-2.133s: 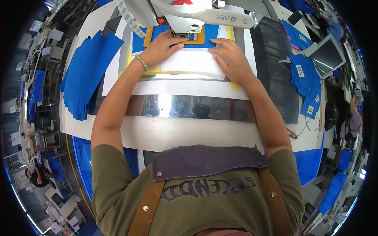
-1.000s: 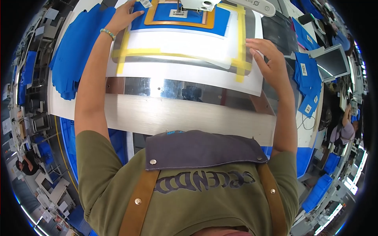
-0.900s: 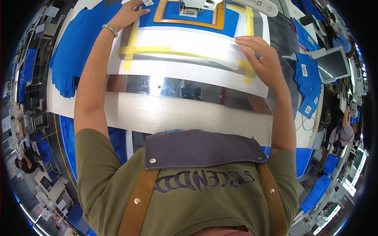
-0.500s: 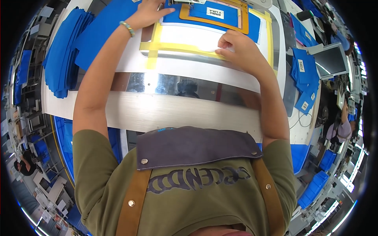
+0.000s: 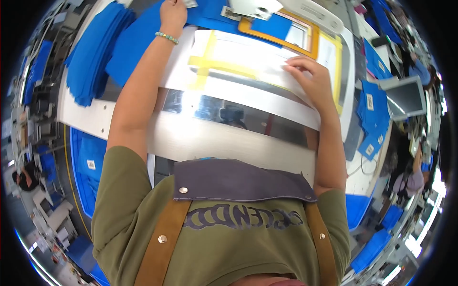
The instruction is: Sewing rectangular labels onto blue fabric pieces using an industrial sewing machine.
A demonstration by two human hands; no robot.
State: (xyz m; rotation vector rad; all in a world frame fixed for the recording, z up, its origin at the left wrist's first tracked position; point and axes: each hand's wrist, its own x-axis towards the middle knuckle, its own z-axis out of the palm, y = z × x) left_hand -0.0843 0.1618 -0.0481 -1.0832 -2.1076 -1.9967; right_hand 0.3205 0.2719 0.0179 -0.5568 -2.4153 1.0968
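My left hand (image 5: 173,16) is curled at the top edge beside a small white label (image 5: 189,3) and blue fabric pieces (image 5: 136,45); what it grips is unclear. My right hand (image 5: 311,78) pinches a white sheet (image 5: 238,50) lying on a plate with yellow tape (image 5: 224,67). Above the sheet, an orange rectangular frame (image 5: 313,40) surrounds blue cloth (image 5: 272,26), partly under the white machine head (image 5: 255,7).
A folded blue fabric pile (image 5: 90,57) lies left. Labeled blue pieces (image 5: 374,114), a monitor (image 5: 403,97) and a cable are right. Blue bins (image 5: 81,181) sit below the table edge (image 5: 86,119). Other people (image 5: 410,181) work at both sides.
Both hands have left the orange frame. My left hand went up and left, then back rightward; my right hand closed on the white sheet. The frame shifted rightward under the machine head.
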